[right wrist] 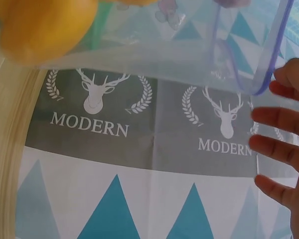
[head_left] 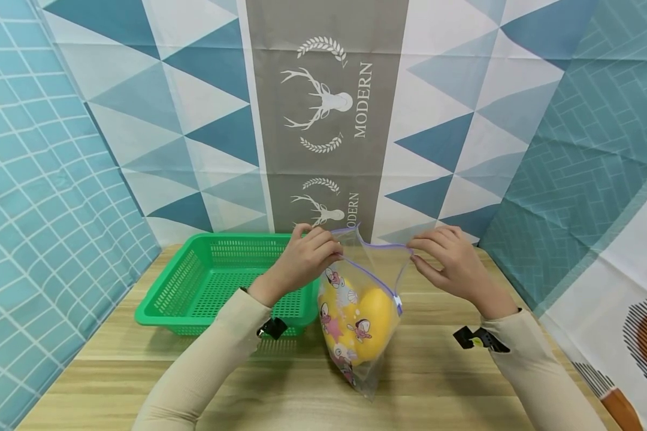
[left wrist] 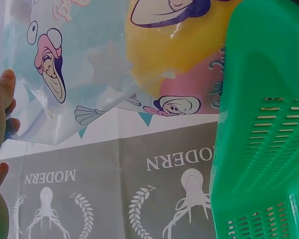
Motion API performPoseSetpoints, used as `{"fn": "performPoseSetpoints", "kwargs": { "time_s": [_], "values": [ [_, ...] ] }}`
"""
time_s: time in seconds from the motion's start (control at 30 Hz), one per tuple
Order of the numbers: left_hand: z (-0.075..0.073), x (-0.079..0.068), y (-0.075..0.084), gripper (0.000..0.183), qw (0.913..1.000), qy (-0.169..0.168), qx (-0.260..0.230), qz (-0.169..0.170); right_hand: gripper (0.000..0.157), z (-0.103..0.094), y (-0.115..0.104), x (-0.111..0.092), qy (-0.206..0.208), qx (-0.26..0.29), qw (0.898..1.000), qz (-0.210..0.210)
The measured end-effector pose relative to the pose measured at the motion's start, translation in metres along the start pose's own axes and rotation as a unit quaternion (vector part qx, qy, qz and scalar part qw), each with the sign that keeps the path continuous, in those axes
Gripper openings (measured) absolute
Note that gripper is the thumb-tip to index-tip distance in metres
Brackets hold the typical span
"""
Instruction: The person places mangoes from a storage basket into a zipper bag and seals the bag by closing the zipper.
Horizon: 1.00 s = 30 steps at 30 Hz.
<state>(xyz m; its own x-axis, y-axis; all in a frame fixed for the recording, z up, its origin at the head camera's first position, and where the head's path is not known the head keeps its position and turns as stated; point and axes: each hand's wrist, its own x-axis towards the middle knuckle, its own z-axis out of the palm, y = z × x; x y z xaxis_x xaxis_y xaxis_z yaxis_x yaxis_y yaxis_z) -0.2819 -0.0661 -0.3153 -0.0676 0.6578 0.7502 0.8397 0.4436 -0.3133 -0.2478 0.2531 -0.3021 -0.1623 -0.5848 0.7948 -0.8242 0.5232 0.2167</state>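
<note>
A clear zip bag point(head_left: 368, 378) with cartoon prints and a purple zip edge hangs upright over the table, its mouth open. Smooth yellow rounded things point(head_left: 376, 311) fill its lower part; their kind is hard to tell through the plastic. At the left of the mouth, my left hand point(head_left: 307, 257) pinches the rim. My right hand point(head_left: 453, 263) pinches the opposite corner between thumb and index finger, its other fingers spread in the right wrist view. A white slider point(head_left: 398, 302) sits at the near end of the zip.
Left of the bag stands a green perforated basket point(head_left: 153, 320), close beside it. Both are at a wooden table point(head_left: 453, 383). Patterned cloth point(head_left: 323, 18) closes off the back and both sides.
</note>
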Motion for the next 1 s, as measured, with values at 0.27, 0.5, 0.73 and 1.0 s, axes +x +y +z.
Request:
{"fn": "performPoseSetpoints", "kwargs": {
  "time_s": [0.27,0.5,0.73,1.0],
  "values": [
    [0.001,-0.002,0.001,0.013,1.0000,0.001,0.003,0.000,0.035,-0.002,-0.016,-0.001,0.066,-0.018,0.998,-0.002],
    [0.001,-0.002,0.000,0.009,1.0000,0.000,0.003,0.001,0.036,-0.002,-0.036,-0.001,0.108,-0.036,0.994,0.003],
    [-0.002,-0.001,0.001,0.007,1.0000,-0.005,0.006,0.000,0.041,0.003,-0.060,0.000,0.161,-0.034,0.986,-0.008],
    [-0.001,-0.002,0.000,0.010,0.9999,-0.001,0.010,0.004,0.045,0.008,-0.086,0.004,0.191,-0.033,0.980,-0.044]
  ]
}}
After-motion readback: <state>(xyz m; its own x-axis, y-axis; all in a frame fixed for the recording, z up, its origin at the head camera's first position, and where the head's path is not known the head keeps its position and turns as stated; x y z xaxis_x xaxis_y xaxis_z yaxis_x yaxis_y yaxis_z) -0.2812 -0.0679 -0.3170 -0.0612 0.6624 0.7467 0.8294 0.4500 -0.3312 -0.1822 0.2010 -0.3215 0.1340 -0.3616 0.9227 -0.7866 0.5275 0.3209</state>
